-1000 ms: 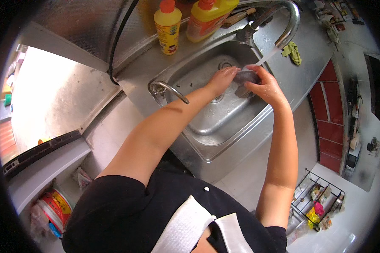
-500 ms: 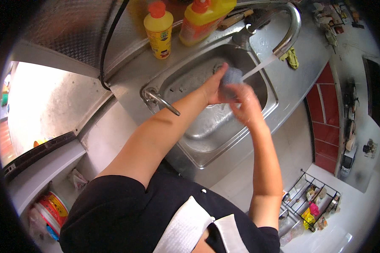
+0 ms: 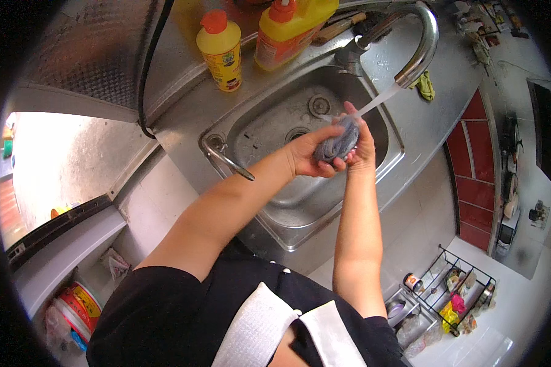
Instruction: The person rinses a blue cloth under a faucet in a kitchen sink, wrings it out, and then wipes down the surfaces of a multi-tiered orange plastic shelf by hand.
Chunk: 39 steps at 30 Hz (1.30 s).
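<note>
A wadded grey-blue cloth (image 3: 340, 140) is held between both hands over the sink (image 3: 288, 225). My left hand (image 3: 311, 151) grips it from the left, fingers curled round its lower side. My right hand (image 3: 366, 147) wraps the right side, its fingertips showing at the top and below. Water (image 3: 378, 103) streams from the curved metal tap (image 3: 431, 37) onto the upper end of the cloth and the right fingers. Part of the cloth is hidden by my fingers.
Behind the sink stand a yellow bottle with an orange cap (image 3: 221, 55) and a larger yellow jug (image 3: 284, 40). A brush (image 3: 340, 27) lies beside the jug. A thin second spout (image 3: 229, 160) juts over the left rim. A yellow-green cloth (image 3: 425, 87) rests right of the tap.
My hands have drawn slightly nearer and closed together round the cloth, now bunched tighter. The right hand has turned from above the cloth to its right side. Water keeps running.
</note>
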Tool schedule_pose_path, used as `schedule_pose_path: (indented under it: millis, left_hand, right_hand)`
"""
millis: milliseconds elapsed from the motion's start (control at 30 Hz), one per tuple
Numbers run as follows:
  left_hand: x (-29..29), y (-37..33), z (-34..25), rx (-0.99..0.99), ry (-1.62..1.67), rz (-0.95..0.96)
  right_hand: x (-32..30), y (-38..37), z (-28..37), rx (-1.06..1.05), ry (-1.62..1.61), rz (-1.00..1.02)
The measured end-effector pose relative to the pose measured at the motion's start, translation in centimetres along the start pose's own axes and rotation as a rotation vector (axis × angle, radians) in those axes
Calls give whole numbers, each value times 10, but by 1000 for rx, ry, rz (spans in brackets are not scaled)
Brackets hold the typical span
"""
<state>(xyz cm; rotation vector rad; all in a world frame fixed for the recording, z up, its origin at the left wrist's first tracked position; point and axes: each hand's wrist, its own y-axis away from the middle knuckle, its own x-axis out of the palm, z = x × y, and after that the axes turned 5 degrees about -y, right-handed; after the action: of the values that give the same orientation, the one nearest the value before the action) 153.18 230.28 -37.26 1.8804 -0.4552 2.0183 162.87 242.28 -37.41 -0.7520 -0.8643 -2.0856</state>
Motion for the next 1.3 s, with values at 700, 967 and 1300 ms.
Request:
schedule_pose_path:
  millis: [700,967,1300]
  left_hand:
    - [-39,-35,24,294,-753,-789]
    - [-29,-46,9,248,-328,-581]
    - [-41,-47,-5,356,-342,-535]
  right_hand:
    - [5,-25,37,-46,1297,-146]
    - [57,-57,69,89,857,-85]
    - [70,-85,79,113,918,-13]
